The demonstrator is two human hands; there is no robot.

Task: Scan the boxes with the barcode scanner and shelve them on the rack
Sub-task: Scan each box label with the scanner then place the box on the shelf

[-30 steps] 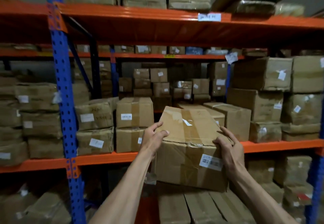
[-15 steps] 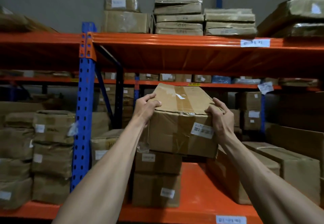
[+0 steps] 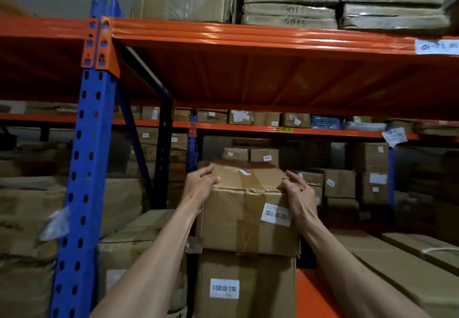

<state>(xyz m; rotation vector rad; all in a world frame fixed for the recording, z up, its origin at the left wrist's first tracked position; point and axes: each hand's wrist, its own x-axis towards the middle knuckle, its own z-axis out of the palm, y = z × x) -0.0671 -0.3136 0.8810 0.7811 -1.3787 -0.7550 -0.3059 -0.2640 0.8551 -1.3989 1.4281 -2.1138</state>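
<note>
Head view. The biggest thing I see is the steel rack with orange shelf decks and beams [image 3: 248, 41] and a blue perforated upright [image 3: 84, 168] at left. Its upper deck fills the top of the view from below. On that deck sit flat, plastic-wrapped brown cardboard packs [image 3: 289, 2], stacked several high, with handwriting I cannot read.

Further back, a second orange-beamed rack [image 3: 248, 126] carries rows of small cartons; a yellow tag sits on its beam.

At right on the lower deck, long flat brown cartons [image 3: 397, 263] lie side by side. At left, bulky wrapped brown cartons [image 3: 29, 213] are stacked on both sides of the blue upright.

Centre: the taped brown cardboard box with a white barcode label [image 3: 248, 218] sits on top of another brown carton bearing its own white barcode label [image 3: 246, 285]. Their faces are roughly flush. I cannot tell whether the upper box rests its full weight there.

Left hand [image 3: 200, 184]: fingers curled over the box's upper left edge, gripping it. Right hand [image 3: 296, 193]: fingers curled over the upper right edge, palm against the right side, just above the label. Both hands are clamped on the box, one at each side.
</note>
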